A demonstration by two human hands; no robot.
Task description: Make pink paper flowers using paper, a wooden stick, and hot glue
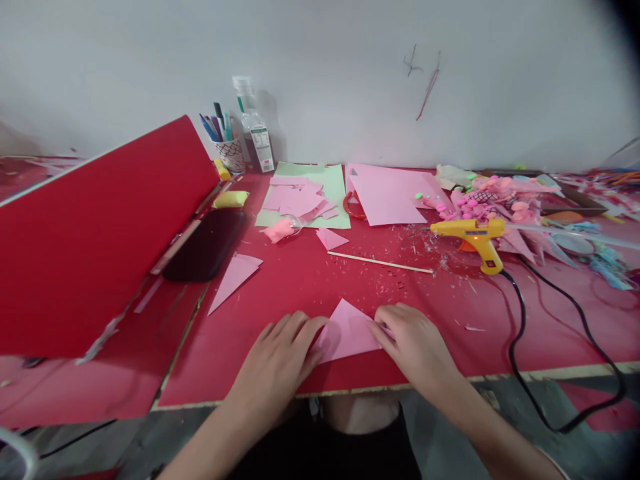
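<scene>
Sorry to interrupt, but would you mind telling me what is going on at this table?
A person has a pink paper triangle flat on the red table. The left hand lies on its left side, and the right hand presses fingertips on its right corner. A yellow glue gun, a thin wooden stick and pink paper scraps lie farther back.

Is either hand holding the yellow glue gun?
No: the glue gun lies on the table, apart from the left hand and right hand, which both rest on the pink paper.

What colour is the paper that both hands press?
The paper is pink, best seen in head view.
</scene>
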